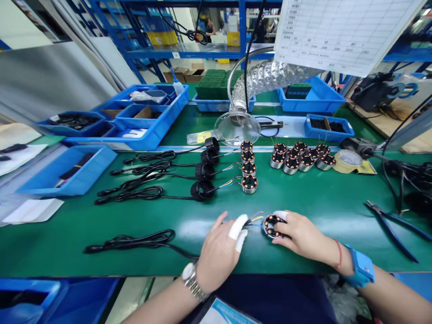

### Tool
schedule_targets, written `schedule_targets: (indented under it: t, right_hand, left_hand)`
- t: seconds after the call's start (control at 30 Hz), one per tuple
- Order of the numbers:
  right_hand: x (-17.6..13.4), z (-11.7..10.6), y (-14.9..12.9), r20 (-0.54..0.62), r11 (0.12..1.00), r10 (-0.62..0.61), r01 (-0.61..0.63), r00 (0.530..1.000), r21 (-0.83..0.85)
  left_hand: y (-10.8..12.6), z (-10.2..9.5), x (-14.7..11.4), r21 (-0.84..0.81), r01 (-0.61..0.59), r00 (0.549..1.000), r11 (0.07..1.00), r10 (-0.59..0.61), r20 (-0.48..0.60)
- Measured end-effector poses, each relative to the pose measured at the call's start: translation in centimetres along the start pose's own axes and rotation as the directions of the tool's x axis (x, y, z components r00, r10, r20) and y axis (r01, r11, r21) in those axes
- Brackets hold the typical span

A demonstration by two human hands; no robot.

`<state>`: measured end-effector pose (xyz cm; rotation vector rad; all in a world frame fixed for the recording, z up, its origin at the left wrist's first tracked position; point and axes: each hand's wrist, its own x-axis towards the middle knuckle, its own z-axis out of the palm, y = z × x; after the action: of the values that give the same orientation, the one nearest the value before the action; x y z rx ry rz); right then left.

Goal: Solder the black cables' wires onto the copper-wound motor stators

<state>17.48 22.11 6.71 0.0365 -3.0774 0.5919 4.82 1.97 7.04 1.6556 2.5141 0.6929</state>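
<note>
My left hand (219, 252), with white finger covers on thumb and finger, is closed on the end of a black cable (135, 243). Thin coloured wires (256, 219) stick out from its fingertips toward a ring-shaped motor stator (266, 230) with copper coils. My right hand (302, 234) grips that stator, a finger inside the ring and the covered thumb on top. Whether the wires touch the stator is hard to make out. Behind the hands, several cables with black round housings (202, 190) lie in a row, their wires running to stators (249, 184).
More stators (306, 163) stand in a group at the back right, beside a roll of tape (349, 158). Cutting pliers (393, 227) lie at the right. A clear fume hood (237, 128) hangs at the back. Blue bins (97, 164) line the left.
</note>
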Motion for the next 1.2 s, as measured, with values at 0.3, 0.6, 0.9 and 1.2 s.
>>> schedule_targets:
  t: [0.3,0.6,0.9,1.2]
  right_hand:
    - [-0.5,-1.9,-3.0,0.407,0.065,0.322,-0.449,0.855,0.891]
    - [0.2,-1.9,-4.2,0.509,-0.163,0.3,-0.483,0.807,0.86]
    - [0.2,-2.7,-3.7,0.298,0.387,0.248,-0.376,0.922,0.842]
    - [-2.8,0.4,1.0,-0.132,0.99,-0.065,0.047,0.989,-0.13]
  left_hand:
    - [-3.2,-6.7,5.9,-0.337,0.058,0.78,0.94,0.168,0.603]
    - [-4.1,-7.9,6.7,-0.376,0.157,0.701,0.913,0.166,0.694]
    - [-4.0,-8.0,6.3,-0.299,0.029,0.791,0.954,0.161,0.591]
    - [-1.7,-1.8,1.8,0.031,-0.155,0.955,0.987,0.142,0.259]
